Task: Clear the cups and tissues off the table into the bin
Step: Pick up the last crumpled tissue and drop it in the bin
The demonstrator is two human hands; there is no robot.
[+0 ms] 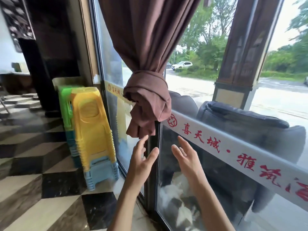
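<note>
No cup, tissue, table or bin shows in the head view. My left hand (141, 161) is raised in front of a glass window, fingers spread and empty, just below the hanging end of a knotted brown curtain (148, 99). My right hand (187, 158) is held up beside it, palm turned inward, fingers apart, holding nothing. Both hands hover close to the dark window frame (154, 164) without touching it.
A stack of yellow, green and blue plastic stools (93, 130) stands at the left against the window. The floor (33, 164) has a black, brown and white cube pattern. A white strip with red characters (233, 152) crosses the glass. A dark sofa (246, 129) sits outside.
</note>
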